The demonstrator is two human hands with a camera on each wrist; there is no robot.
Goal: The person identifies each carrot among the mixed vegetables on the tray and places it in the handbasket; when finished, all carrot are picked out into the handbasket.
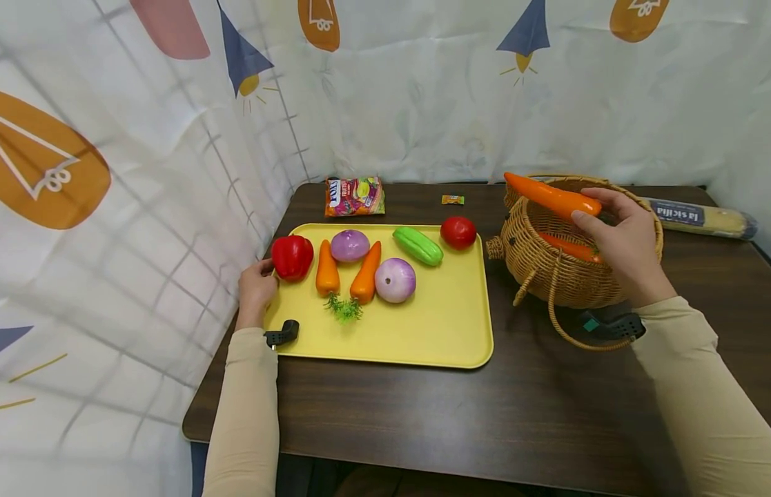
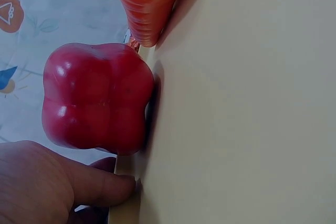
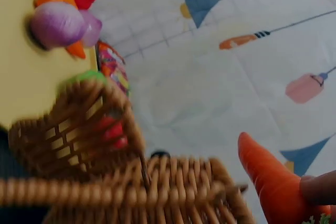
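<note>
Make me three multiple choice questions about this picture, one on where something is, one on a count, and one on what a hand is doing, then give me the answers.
1. Where does the red pepper lie?
A. in the basket
B. at the left end of the yellow tray
C. on the bare table by the candy bag

2. How many carrots lie on the yellow tray?
A. one
B. two
C. four

3. What is the right hand doing?
A. holding a carrot over the basket
B. resting flat on the table
C. gripping the tomato

Answers:
1 B, the pepper sits at the tray's left end, beside the left hand.
2 B, two carrots lie side by side between the pepper and the onions.
3 A, its fingers grip the held carrot above the wicker basket.
</note>
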